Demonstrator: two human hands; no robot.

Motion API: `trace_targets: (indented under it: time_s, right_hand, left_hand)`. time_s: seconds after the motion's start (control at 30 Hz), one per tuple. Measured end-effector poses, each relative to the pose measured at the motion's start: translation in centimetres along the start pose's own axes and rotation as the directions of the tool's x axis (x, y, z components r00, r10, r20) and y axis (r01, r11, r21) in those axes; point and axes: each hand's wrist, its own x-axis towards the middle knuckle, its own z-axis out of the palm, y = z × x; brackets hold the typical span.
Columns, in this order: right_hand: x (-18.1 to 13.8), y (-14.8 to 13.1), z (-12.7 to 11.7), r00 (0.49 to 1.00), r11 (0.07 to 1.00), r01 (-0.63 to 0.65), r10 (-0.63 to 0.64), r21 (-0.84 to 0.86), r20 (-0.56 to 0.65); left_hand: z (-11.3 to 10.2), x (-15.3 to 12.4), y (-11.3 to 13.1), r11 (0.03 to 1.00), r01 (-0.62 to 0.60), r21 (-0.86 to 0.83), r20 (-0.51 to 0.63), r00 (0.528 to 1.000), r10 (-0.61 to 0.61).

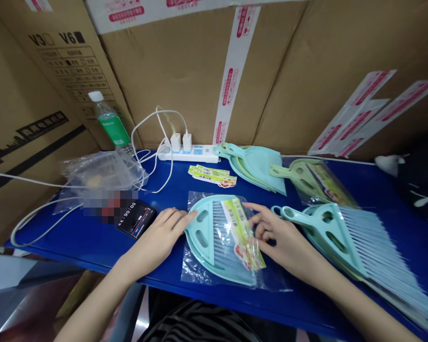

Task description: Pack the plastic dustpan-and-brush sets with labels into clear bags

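Observation:
A mint-green brush and dustpan set [214, 237] lies in a clear plastic bag on the blue table [92, 242], with a yellow-green label card [244, 230] on top. My left hand [164, 235] lies flat with fingers stretched out, its tips against the bag's left edge. My right hand [276, 232] rests on the bag's right side, fingers partly curled and touching the label card, index finger stretched out over it.
A pile of loose mint brushes [359, 242] lies right of my hand; stacked dustpans [256, 166] and a bagged green set [313, 183] sit behind. Spare label cards [212, 175], a power strip [188, 153], a phone timer [135, 218], clear bags [99, 173] and a bottle [110, 123] stand left. Cardboard boxes wall the back.

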Motion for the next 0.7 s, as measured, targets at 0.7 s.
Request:
trace_targets:
  time_s: [0.7]
  right_hand:
    - [15.6, -4.7, -1.4, 0.989, 0.8, 0.143, -0.13, -0.582, 0.064]
  left_hand:
    - [0.3, -0.2, -0.2, 1.0, -0.003, 0.027, -0.046, 0.999, 0.004]
